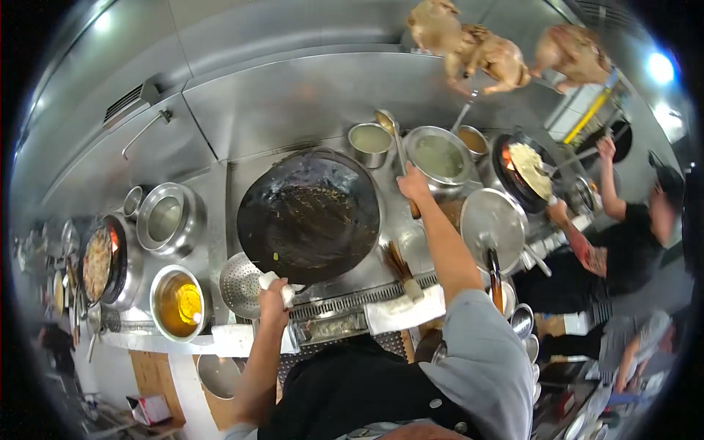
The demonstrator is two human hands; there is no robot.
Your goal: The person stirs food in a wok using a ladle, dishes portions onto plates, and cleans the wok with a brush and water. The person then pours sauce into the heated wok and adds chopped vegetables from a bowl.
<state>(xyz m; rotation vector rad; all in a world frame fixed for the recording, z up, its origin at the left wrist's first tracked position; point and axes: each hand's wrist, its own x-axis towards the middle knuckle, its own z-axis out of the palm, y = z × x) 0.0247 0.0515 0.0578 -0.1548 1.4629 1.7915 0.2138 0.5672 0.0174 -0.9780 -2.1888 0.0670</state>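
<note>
A large blackened wok (312, 213) sits on the burner in front of me, with brown residue and a small green scrap inside. My left hand (273, 302) is closed on its near edge through a folded white cloth (282, 287). Beside that hand lies a perforated strainer (240, 284), partly under the wok. My right hand (415, 185) grips the handle of a ladle (385, 121), whose bowl is raised near a small pot of pale liquid (369, 139). A wider pot with a mesh-like top (438, 154) stands right of this hand.
A bamboo brush (400, 268) and a white towel (405, 309) lie at the counter's front. A bowl of yellow oil (177, 304) stands left; a fine round strainer (493, 227) rests right. Plucked birds (491, 55) hang above. At far right a co-worker (623, 242) tends another wok (521, 169).
</note>
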